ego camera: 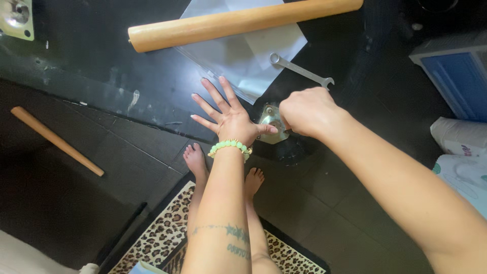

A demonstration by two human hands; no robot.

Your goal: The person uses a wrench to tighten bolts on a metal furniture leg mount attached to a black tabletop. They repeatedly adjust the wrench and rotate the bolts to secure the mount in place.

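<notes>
Two wooden legs show: one [56, 140] on the floor at far left, one [243, 23] on the black panel [101, 76]. Left hand [229, 115], fingers spread flat, presses the panel, its thumb touching one metal mounting plate [270, 121]. Right hand [307, 111] is a closed fist over that plate; what it grips is hidden. One wrench [302, 70] lies behind

You are looking at two round, light-wood legs: one thick leg [238, 23] lying beyond the silver open-ended steel wrench [301, 70], one thinner leg [56, 140] lying far to that wrench's left. You are seeing two square metal mounting plates: one [271, 122] just below the wrench, one [18, 18] well off to its left. One wrench and one clear plastic bag [243, 53] are lying there.
</notes>
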